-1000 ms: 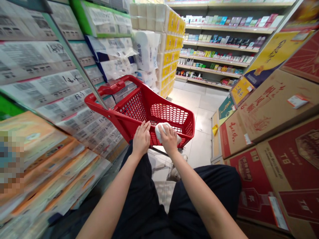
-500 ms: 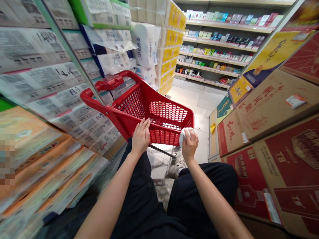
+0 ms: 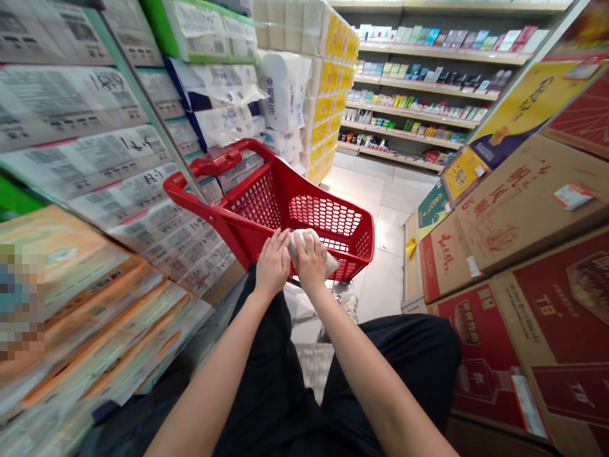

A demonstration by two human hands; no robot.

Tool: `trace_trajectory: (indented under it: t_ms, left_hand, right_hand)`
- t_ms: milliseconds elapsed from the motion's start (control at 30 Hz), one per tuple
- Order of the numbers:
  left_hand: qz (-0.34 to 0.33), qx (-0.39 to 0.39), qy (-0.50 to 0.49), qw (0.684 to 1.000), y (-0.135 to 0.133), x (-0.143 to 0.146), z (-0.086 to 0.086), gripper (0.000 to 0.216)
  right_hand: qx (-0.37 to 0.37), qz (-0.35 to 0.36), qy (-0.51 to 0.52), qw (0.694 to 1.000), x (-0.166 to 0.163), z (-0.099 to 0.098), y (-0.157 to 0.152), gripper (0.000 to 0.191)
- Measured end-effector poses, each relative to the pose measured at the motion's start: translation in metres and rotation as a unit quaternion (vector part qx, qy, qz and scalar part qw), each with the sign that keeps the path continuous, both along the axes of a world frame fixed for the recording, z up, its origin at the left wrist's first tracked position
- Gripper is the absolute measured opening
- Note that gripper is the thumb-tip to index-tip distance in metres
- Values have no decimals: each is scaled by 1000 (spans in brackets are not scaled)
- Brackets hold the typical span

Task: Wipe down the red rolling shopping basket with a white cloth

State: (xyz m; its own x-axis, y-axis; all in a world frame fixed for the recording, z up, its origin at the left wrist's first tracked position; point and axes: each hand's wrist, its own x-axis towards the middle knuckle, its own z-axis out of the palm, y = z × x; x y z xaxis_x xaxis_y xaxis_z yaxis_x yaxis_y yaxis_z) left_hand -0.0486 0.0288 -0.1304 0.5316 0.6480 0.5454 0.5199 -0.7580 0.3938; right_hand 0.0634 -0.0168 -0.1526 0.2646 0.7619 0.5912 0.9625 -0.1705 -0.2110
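Note:
A red plastic shopping cart (image 3: 328, 190) with perforated basket walls stands in front of my knees, its handle toward the left. My left hand (image 3: 273, 265) holds the near rim of the basket, fingers together over the edge and thumb hidden. Right beside it, my right hand (image 3: 310, 259) is closed on a white cloth (image 3: 332, 263) pressed against the near side wall. Part of the cloth pokes out past the fingers on the right. The hands are close together, almost touching.
Stacked tissue packs (image 3: 95, 105) rise on the left behind a metal post (image 3: 143, 105), with orange cartons (image 3: 80, 273) below. Red and brown cardboard boxes (image 3: 518, 222) line the right. Shelves of small goods (image 3: 428, 76) stand beyond the tiled floor (image 3: 366, 174).
My right hand has slid the white cloth leftward along the basket's near side, from the far corner to beside my left hand. The left hand stays on the rim.

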Motion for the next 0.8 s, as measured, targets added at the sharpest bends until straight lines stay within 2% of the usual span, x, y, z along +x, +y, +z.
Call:
trace_trajectory:
  t_ms: [100,200,367,467,567,667,733,800]
  left_hand:
    - [0,9,1,1000,0,0,-1,50]
    - [0,10,0,1000,1,0,-2,51]
    - [2,6,-6,1000,2,0,-4,51]
    - [2,9,-5,1000,3,1,-5,51]
    - [4,13,-8,1000,2,2,-4,51]
    - [7,13,-16,1000,0,3,-4,51]
    - [9,13,-20,1000,0,4,-5,50]
    - [9,14,-20,1000,0,5,-5,50]
  right_hand:
    - [20,22,-60,998,32,-15,-24,51]
    - [45,11,-85,995,70,-29,-52,51]
    - [61,6,-67,996,129,-43,-102,48]
    - [62,26,-57,996,148,-44,-120,46]
    - [88,13,-35,995,141,-41,-120,45]
    - [116,-61,-3,991,109,-35,-104,46]
    - [97,-93,2,991,81,-29,-86,47]
    - [55,-84,-2,995,51,-19,-63,48]
